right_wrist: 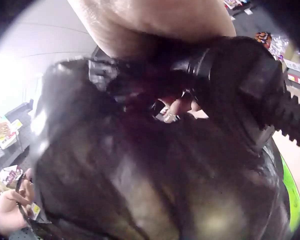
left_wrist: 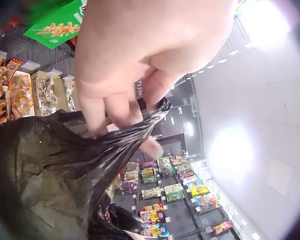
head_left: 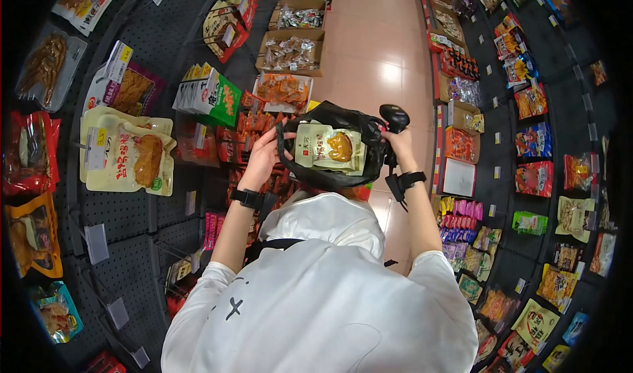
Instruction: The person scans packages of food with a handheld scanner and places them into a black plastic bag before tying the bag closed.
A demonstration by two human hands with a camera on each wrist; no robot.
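A black plastic bag (head_left: 374, 128) hangs with its mouth open in front of the person's chest. Inside lies a cream-coloured pouch (head_left: 330, 147) with a picture of browned meat, printed side up. The left hand (head_left: 264, 158) pinches the bag's left edge; in the left wrist view its thumb and fingers (left_wrist: 121, 109) grip a stretched, gathered loop of plastic. On the opposite side, the right hand (head_left: 401, 143) grips the bag's rim along with a black, round-headed device (head_left: 394, 116). Much of the right hand's grip hides behind black plastic in the right wrist view.
On the left, a dark pegboard shelf holds hanging packs, including a similar cream pouch (head_left: 126, 151) and a green pack (head_left: 223, 101). Open cartons (head_left: 290, 51) of small packets line that side. Across the tiled aisle (head_left: 376, 24) stands another shelf with snack bags (head_left: 533, 141).
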